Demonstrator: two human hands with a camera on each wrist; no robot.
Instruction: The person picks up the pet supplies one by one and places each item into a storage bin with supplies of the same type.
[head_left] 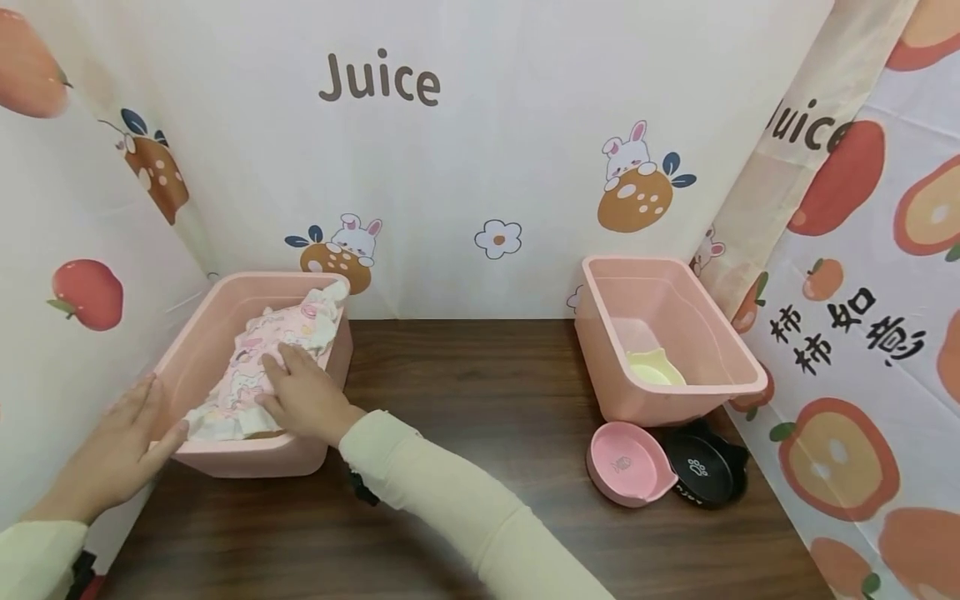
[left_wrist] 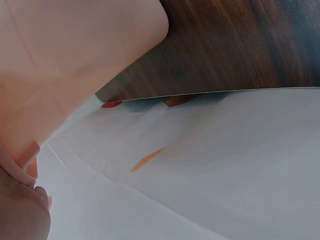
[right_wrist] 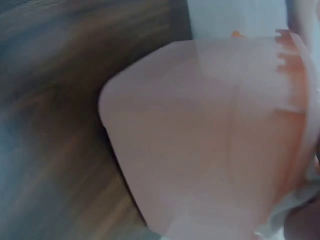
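Observation:
A pink plastic bin [head_left: 247, 457] stands at the left of the table. Draped in it, up over its right rim, lies a pink printed cloth [head_left: 251, 367] with white ruffled edges. My right hand [head_left: 303, 396] rests on the cloth near that rim, its fingers pointing inward. At the bin's near left corner, my left hand [head_left: 123, 450] touches the rim with its fingers straight and thumb spread. The left wrist view shows the bin's outer wall [left_wrist: 75, 55] and part of the hand [left_wrist: 22, 205]. In the blurred right wrist view, the bin wall [right_wrist: 200, 140] fills the middle.
On the right stands a second pink bin [head_left: 622, 387] with a pale yellow dish [head_left: 654, 367] inside. A pink dish [head_left: 628, 464] and a black cat-eared dish [head_left: 705, 467] sit before it on the dark wood table [head_left: 450, 392]. Printed fabric [head_left: 480, 150] encloses the back and sides.

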